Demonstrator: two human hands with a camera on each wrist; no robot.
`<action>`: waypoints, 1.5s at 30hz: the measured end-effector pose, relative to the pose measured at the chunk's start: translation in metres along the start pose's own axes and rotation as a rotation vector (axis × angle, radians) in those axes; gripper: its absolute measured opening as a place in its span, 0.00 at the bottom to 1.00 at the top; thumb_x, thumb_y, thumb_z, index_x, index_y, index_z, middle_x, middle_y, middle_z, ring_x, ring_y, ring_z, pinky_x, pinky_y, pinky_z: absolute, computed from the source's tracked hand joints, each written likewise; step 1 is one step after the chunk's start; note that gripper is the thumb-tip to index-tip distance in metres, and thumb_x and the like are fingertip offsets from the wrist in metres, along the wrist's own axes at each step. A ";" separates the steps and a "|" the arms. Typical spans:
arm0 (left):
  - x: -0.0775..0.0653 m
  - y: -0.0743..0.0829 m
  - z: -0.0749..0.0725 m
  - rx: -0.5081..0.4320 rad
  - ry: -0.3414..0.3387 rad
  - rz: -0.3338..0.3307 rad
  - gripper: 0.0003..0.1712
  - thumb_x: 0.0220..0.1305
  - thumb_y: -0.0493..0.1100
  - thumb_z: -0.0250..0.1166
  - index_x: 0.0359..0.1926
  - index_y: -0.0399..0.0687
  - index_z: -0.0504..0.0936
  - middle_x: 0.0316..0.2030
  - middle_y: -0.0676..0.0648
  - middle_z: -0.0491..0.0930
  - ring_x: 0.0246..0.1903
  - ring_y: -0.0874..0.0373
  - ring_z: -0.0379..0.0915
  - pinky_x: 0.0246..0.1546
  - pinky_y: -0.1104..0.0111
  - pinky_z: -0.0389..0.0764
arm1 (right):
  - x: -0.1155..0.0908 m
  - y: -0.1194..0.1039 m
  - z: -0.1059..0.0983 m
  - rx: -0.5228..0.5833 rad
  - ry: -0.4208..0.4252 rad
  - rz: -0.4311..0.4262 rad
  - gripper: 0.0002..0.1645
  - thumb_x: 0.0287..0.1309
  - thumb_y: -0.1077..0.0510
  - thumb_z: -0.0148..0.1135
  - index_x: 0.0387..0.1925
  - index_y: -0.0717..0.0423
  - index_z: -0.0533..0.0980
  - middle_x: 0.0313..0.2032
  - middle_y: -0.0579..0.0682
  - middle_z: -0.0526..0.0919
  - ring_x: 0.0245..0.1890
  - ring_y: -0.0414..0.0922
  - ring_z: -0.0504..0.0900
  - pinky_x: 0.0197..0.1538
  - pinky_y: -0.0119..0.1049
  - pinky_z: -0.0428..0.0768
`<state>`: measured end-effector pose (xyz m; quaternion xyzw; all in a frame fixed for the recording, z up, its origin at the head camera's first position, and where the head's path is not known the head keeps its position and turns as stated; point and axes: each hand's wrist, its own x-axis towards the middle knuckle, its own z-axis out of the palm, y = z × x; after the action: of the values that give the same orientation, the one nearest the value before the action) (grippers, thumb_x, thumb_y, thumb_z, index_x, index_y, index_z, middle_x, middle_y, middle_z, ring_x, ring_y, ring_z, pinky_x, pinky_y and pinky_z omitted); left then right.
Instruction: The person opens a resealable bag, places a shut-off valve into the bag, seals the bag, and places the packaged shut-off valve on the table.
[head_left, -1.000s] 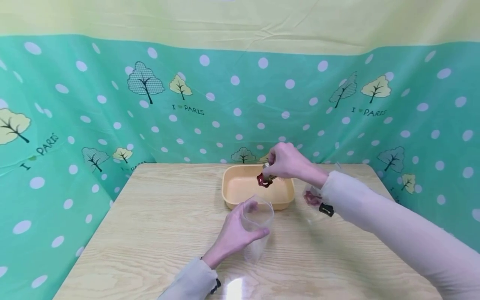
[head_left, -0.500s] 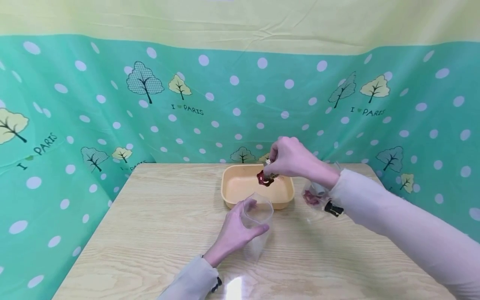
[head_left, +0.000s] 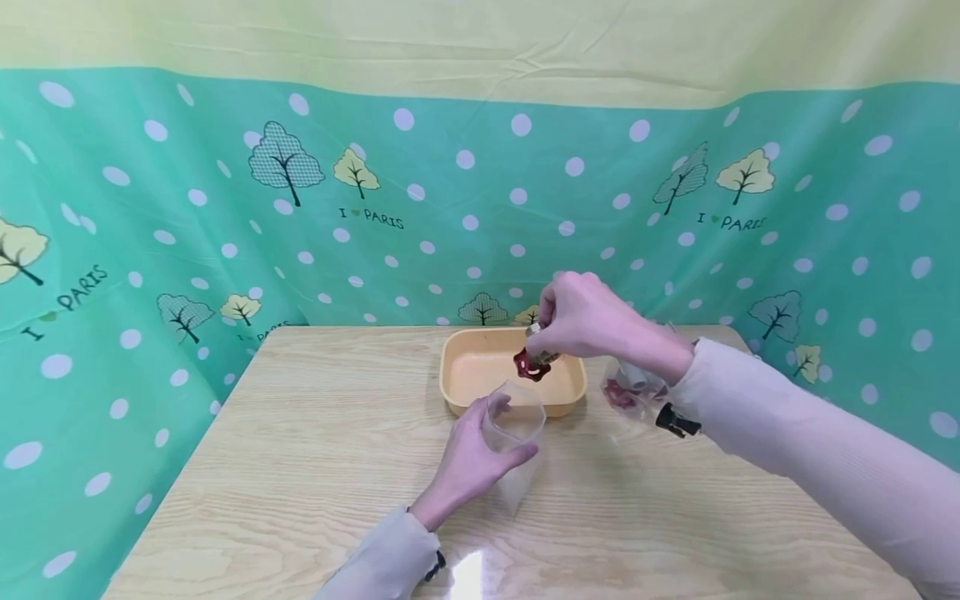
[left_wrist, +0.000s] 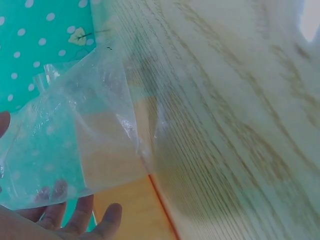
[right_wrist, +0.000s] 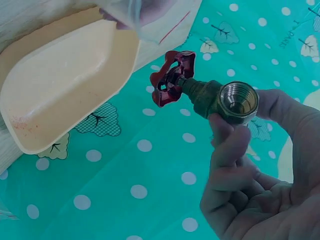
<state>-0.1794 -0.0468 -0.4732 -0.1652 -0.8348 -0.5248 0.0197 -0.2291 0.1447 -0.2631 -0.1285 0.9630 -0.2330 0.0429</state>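
Observation:
My right hand (head_left: 588,312) pinches a brass gate valve (right_wrist: 205,97) with a red handwheel, raised over the orange-beige plastic tub (head_left: 468,375). In the right wrist view the valve's threaded opening faces the camera and the handwheel points away from the fingers. Lower and to the left, my left hand (head_left: 468,462) grips a clear plastic bag (left_wrist: 100,125) by its mouth. The bag's mouth is spread wide and its tip hangs down over the table. The valve is apart from the bag, above its mouth in the head view.
Right of the tub lies another clear bag (head_left: 622,396) with something red and grey inside, partly behind the right forearm. The light wood table (head_left: 315,467) ends at a green dotted curtain (head_left: 420,258) behind the tub.
The right forearm shifts slightly to the right, while the valve stays over the tub and tips a little. The left hand and the bag rise slightly.

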 end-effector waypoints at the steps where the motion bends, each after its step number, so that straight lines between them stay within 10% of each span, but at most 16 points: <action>1: 0.000 0.000 0.000 0.002 0.003 -0.001 0.48 0.50 0.55 0.83 0.70 0.46 0.75 0.59 0.48 0.81 0.62 0.51 0.75 0.67 0.48 0.71 | -0.001 -0.001 0.000 0.001 -0.003 -0.001 0.14 0.44 0.51 0.80 0.26 0.52 0.81 0.36 0.52 0.81 0.27 0.46 0.79 0.28 0.38 0.78; 17: 0.001 0.003 0.001 0.004 0.029 0.006 0.42 0.51 0.51 0.83 0.66 0.48 0.78 0.59 0.46 0.80 0.61 0.44 0.76 0.64 0.48 0.74 | -0.017 -0.017 0.009 0.024 -0.032 -0.059 0.14 0.42 0.52 0.80 0.18 0.50 0.80 0.17 0.45 0.78 0.19 0.43 0.74 0.25 0.37 0.73; 45: 0.002 0.001 0.006 0.038 0.083 0.048 0.47 0.48 0.50 0.86 0.68 0.48 0.77 0.58 0.51 0.81 0.59 0.50 0.77 0.63 0.49 0.76 | -0.013 -0.014 0.053 -0.034 -0.053 -0.109 0.22 0.44 0.51 0.83 0.13 0.50 0.75 0.13 0.42 0.74 0.17 0.39 0.71 0.21 0.32 0.69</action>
<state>-0.1806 -0.0403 -0.4750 -0.1626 -0.8389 -0.5147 0.0700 -0.2054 0.1127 -0.3032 -0.1877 0.9569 -0.2150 0.0532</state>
